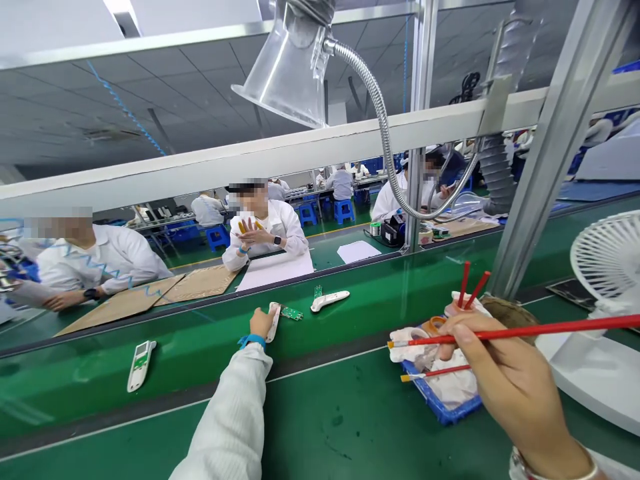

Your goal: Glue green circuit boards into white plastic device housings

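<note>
My left hand (261,324) reaches out over the green conveyor belt, its fingers closed at the edge of a white plastic casing (273,321). A green circuit board (292,313) sticks out beside that casing. In my right hand (515,383) is a thin red paintbrush (500,333), held level with its bristles pointing left. Below the hand, a blue basket (445,415) holds white cloth or tissue, a roll of tape and a second red brush (435,373). Two red handles (470,287) stand up behind my fingers.
Another casing with a board (330,301) lies farther right on the belt (200,357), and one more casing (141,365) lies left. A white fan (607,267) stands at right. A clear fume hood (290,67) hangs above. Co-workers sit across the belt.
</note>
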### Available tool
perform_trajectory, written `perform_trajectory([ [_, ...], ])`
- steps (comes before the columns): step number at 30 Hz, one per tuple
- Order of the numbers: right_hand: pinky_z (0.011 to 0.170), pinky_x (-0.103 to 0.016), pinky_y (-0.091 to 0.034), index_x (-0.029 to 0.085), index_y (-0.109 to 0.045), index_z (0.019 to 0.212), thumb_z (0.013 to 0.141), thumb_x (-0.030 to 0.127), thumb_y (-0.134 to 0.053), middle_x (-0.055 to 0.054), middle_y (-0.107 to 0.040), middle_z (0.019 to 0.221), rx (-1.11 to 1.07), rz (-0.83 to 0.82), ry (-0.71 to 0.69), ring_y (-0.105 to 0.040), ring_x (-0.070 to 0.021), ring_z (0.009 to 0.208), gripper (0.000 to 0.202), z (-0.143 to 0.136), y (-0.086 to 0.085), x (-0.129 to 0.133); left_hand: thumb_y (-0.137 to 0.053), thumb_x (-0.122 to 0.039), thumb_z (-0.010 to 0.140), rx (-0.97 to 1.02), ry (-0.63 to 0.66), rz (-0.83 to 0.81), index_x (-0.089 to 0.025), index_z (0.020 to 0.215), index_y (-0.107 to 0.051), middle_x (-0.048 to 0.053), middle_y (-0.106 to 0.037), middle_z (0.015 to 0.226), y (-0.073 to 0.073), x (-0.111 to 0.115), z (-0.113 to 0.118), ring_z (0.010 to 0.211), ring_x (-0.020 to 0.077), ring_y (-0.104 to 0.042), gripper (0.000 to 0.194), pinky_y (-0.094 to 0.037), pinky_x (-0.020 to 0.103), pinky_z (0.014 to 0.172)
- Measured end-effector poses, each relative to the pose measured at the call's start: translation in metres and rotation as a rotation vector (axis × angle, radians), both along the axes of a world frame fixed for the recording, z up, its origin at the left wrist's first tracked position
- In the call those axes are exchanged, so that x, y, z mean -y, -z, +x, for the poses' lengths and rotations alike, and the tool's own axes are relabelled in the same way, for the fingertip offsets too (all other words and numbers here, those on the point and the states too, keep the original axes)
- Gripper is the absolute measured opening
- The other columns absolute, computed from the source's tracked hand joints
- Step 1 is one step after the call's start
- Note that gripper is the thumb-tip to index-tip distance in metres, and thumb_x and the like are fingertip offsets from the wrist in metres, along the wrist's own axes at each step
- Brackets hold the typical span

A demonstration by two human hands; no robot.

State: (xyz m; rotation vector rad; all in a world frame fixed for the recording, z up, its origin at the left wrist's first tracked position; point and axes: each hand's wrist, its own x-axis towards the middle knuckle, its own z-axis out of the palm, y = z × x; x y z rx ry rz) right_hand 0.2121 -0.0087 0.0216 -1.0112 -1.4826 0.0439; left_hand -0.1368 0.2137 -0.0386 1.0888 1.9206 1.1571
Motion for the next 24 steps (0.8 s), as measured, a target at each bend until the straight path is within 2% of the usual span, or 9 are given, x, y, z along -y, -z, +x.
perform_trajectory([
  [2, 0.071, -0.030, -0.050, 0.022, -0.060, 0.078, 0.089, 0.023, -0.049, 0.001, -0.062, 0.065, 0.025, 0.007, 0.023, -0.063, -0.0182, 0.070, 0.016, 0.001, -0.001, -0.001, -0.055, -0.030, 0.086, 0.001, -0.016, 0.027, -0.016, 0.118, -0.051, 0.010, -0.053, 0.119, -0.005, -0.011, 0.001, 0.102, 0.0228, -0.055, 0.035, -0.048, 0.043, 0.083],
  [5, 0.074, -0.027, -0.049, 0.022, -0.059, 0.076, 0.089, 0.024, -0.050, 0.001, -0.063, 0.068, 0.004, -0.004, 0.075, -0.063, -0.0174, 0.073, 0.016, 0.001, -0.004, -0.001, -0.054, -0.029, 0.086, 0.083, 0.033, 0.109, -0.016, 0.115, -0.053, 0.009, -0.055, 0.117, -0.009, -0.023, 0.020, 0.099, 0.0214, -0.056, 0.032, -0.049, 0.042, 0.081],
  [9, 0.087, -0.029, -0.045, 0.022, -0.060, 0.078, 0.089, 0.026, -0.051, 0.003, -0.061, 0.063, -0.055, -0.018, 0.107, -0.063, -0.0167, 0.074, 0.014, 0.001, -0.004, -0.001, -0.052, -0.034, 0.087, 0.323, 0.151, 0.220, -0.013, 0.102, -0.058, 0.006, -0.061, 0.099, -0.010, -0.029, 0.061, 0.081, 0.0154, -0.060, 0.026, -0.052, 0.033, 0.070],
  [12, 0.094, -0.033, -0.042, 0.022, -0.061, 0.079, 0.089, 0.027, -0.051, 0.002, -0.061, 0.061, -0.088, -0.032, 0.095, -0.063, -0.0182, 0.077, 0.014, 0.002, -0.003, 0.001, -0.050, -0.036, 0.088, 0.558, 0.202, 0.279, -0.012, 0.097, -0.058, 0.003, -0.060, 0.085, -0.014, -0.025, 0.078, 0.066, 0.0105, -0.057, 0.026, -0.050, 0.026, 0.058],
  [15, 0.095, -0.036, -0.041, 0.022, -0.061, 0.080, 0.088, 0.028, -0.052, 0.002, -0.061, 0.062, -0.118, -0.043, 0.081, -0.063, -0.0185, 0.076, 0.014, 0.002, -0.003, 0.003, -0.049, -0.034, 0.089, 0.761, 0.204, 0.329, -0.013, 0.093, -0.058, 0.001, -0.059, 0.079, -0.018, -0.020, 0.082, 0.058, 0.0076, -0.053, 0.023, -0.047, 0.022, 0.051],
  [19, 0.096, -0.039, -0.041, 0.022, -0.062, 0.080, 0.088, 0.028, -0.053, 0.001, -0.064, 0.065, -0.117, -0.036, 0.073, -0.064, -0.0204, 0.080, 0.014, 0.002, -0.005, 0.006, -0.052, -0.027, 0.088, 0.920, 0.188, 0.357, -0.013, 0.099, -0.057, 0.002, -0.060, 0.087, -0.019, -0.019, 0.082, 0.065, 0.0093, -0.057, 0.019, -0.050, 0.023, 0.055],
  [21, 0.095, -0.040, -0.042, 0.023, -0.063, 0.080, 0.088, 0.029, -0.052, 0.001, -0.063, 0.064, -0.127, -0.030, 0.073, -0.064, -0.0206, 0.079, 0.015, 0.001, -0.007, 0.007, -0.053, -0.026, 0.087, 0.935, 0.183, 0.344, -0.013, 0.103, -0.057, 0.004, -0.061, 0.094, -0.015, -0.021, 0.082, 0.073, 0.0117, -0.059, 0.021, -0.052, 0.027, 0.061],
  [24, 0.092, -0.039, -0.044, 0.023, -0.063, 0.078, 0.088, 0.029, -0.052, 0.002, -0.062, 0.061, -0.129, -0.015, 0.079, -0.063, -0.0189, 0.070, 0.016, 0.001, -0.009, 0.007, -0.053, -0.028, 0.087, 0.854, 0.162, 0.267, -0.014, 0.107, -0.056, 0.006, -0.060, 0.103, -0.003, -0.022, 0.079, 0.082, 0.0150, -0.060, 0.025, -0.053, 0.032, 0.068],
])
